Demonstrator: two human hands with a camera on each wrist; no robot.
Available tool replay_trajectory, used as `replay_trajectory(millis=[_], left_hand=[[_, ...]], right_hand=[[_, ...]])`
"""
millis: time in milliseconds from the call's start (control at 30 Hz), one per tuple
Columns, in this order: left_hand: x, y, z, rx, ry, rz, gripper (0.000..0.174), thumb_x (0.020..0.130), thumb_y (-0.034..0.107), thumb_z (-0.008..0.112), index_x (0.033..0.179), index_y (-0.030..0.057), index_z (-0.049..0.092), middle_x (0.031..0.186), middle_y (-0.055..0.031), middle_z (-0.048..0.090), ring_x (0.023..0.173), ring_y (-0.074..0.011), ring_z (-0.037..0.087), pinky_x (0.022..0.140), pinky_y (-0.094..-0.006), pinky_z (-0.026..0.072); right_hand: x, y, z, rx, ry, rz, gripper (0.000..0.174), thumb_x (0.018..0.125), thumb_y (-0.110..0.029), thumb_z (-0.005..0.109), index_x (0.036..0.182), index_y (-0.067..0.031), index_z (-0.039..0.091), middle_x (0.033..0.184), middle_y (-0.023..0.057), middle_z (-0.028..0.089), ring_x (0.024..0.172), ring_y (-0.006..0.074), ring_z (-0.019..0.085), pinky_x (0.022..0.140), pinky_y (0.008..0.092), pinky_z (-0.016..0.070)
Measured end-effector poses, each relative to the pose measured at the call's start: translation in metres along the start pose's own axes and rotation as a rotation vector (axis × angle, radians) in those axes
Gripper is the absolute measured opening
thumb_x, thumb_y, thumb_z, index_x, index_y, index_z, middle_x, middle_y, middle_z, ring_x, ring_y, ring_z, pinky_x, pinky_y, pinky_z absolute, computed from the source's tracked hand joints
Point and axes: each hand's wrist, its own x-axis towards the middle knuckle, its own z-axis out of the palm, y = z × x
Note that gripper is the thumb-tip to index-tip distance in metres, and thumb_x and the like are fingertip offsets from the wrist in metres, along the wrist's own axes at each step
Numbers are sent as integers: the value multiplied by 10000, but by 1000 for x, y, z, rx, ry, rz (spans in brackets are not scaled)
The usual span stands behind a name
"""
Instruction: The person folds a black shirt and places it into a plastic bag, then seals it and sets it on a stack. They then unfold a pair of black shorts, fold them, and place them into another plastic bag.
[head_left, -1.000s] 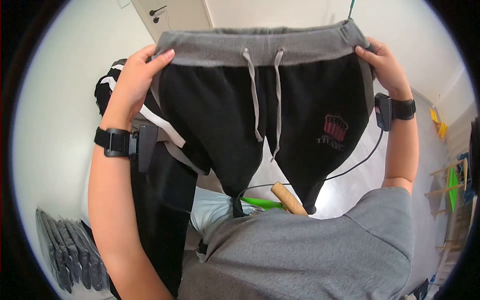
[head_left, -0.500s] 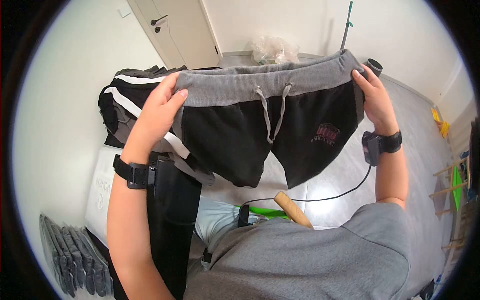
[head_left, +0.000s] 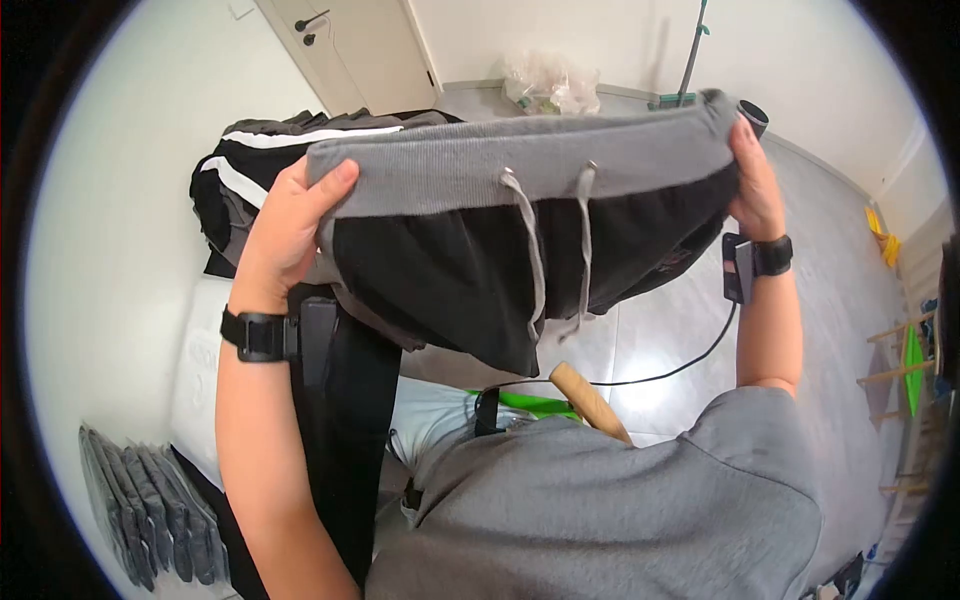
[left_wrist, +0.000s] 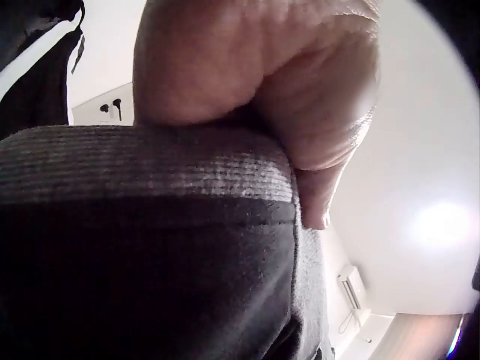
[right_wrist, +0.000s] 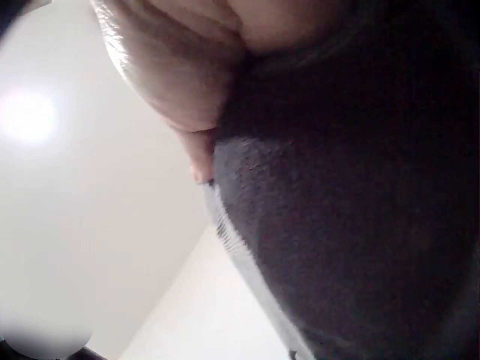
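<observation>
A pair of black sweatpants (head_left: 430, 270) hangs stretched out between both hands in the head view, its grey ribbed waistband (head_left: 430, 165) uppermost and two drawstrings dangling in front. My left hand (head_left: 280, 225) grips the left end of the waistband, thumb on the front face. At the right end, my right hand (head_left: 757, 190) holds the band by its side; its fingers are mostly hidden behind the cloth. The legs billow away, their lower ends out of sight. Close up in the left wrist view, ribbing and black cloth (left_wrist: 150, 262) lie beneath the palm; dark cloth (right_wrist: 337, 195) fills much of the right wrist view.
Heaped black clothes with white stripes (head_left: 235, 185) lie at the left, beyond a white packet (head_left: 195, 370). Several grey bagged items (head_left: 150, 510) stand lower left. A wooden cylinder (head_left: 590, 402) is near the body. Clear plastic (head_left: 550, 82) sits by the far wall.
Both hands came down from higher up, still holding the waistband. The legs have swung up and away, and the red print has folded almost out of sight.
</observation>
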Motion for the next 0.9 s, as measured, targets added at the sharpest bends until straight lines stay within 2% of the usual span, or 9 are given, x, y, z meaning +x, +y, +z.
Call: replay_trajectory(millis=[200, 367, 467, 533, 600, 667, 800, 867, 900], left_hand=[[28, -31, 11, 22, 335, -183, 351, 922, 258, 596, 1116, -34, 601, 1041, -75, 649, 932, -134, 581, 851, -266, 437], [38, -37, 42, 17, 507, -96, 299, 931, 228, 572, 1031, -48, 628, 972, -67, 656, 865, -128, 568, 801, -271, 434], [39, -37, 63, 48, 522, -73, 286, 940, 223, 556, 974, -49, 638, 906, -57, 656, 809, -110, 539, 755, -274, 430], [36, -32, 80, 10, 433, -79, 317, 964, 252, 524, 1065, -36, 609, 1032, -91, 648, 929, -150, 574, 839, -274, 428], [37, -40, 92, 9, 508, -15, 319, 959, 245, 519, 958, -58, 617, 835, -70, 635, 760, -113, 517, 714, -289, 436], [31, -33, 94, 211, 556, -37, 330, 972, 245, 488, 927, -59, 610, 832, -85, 641, 762, -120, 523, 697, -304, 441], [27, -37, 83, 205, 464, -58, 296, 959, 264, 537, 1007, -22, 593, 965, -58, 619, 881, -106, 544, 807, -251, 431], [27, -30, 91, 112, 413, 80, 324, 899, 243, 631, 1063, -28, 567, 989, -63, 614, 904, -117, 557, 823, -253, 438], [26, -31, 89, 169, 433, 83, 388, 846, 211, 694, 1100, -39, 542, 1005, -68, 613, 916, -133, 570, 831, -262, 448]], right_hand=[[36, 45, 30, -87, 188, 297, 299, 919, -271, 617, 1111, -46, 580, 936, -14, 622, 821, 95, 569, 712, 246, 458], [20, 69, 95, 31, 325, 130, 329, 909, -249, 627, 1125, -6, 573, 972, 49, 637, 868, 126, 567, 780, 264, 444], [0, 82, 140, 20, 247, 83, 325, 910, -220, 623, 1130, 14, 578, 999, 59, 642, 904, 133, 574, 798, 275, 456], [-10, 93, 167, -109, 99, 40, 237, 897, -190, 635, 1042, -3, 619, 931, 45, 642, 822, 89, 561, 736, 241, 456], [-21, 104, 186, -95, 3, 81, 207, 884, -159, 641, 1012, 2, 621, 869, 12, 619, 776, 63, 535, 694, 222, 447], [-25, 108, 199, -65, -9, 36, 208, 888, -159, 635, 1013, 6, 620, 838, -8, 603, 770, 55, 532, 690, 219, 448], [-28, 121, 213, -116, -25, -89, 328, 869, -187, 646, 1092, 46, 589, 1155, 139, 617, 905, 130, 564, 796, 272, 465], [-34, 120, 217, -232, -127, -249, 439, 851, -154, 617, 1231, 43, 518, 1362, 248, 446, 1194, 335, 499, 986, 365, 388], [-39, 120, 217, -290, -154, -298, 460, 836, -140, 618, 1243, 44, 509, 1379, 252, 423, 1227, 359, 466, 1013, 382, 365]])
